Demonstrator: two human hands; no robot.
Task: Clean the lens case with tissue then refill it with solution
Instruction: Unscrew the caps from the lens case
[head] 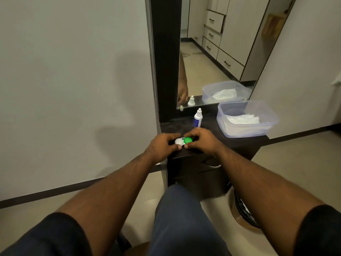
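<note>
Near the middle of the frame, a small plastic lens case (183, 141) with one white round cap and one green round cap is lying on the front part of a dark wooden dresser top (208, 131). The left hand (162, 146) is curling its fingers round the white-capped end, while the right hand (200, 143) is curling round the green-capped end, thumbs sitting at the near edge of the case. Just above the hands, a small white solution bottle with a blue label (198, 118) is standing upright. To the right of it, a clear plastic rectangular tub (246, 118) is holding white tissue (242, 119). A tall mirror (217, 50) is rising behind them, reflecting bottle and tub.
</note>
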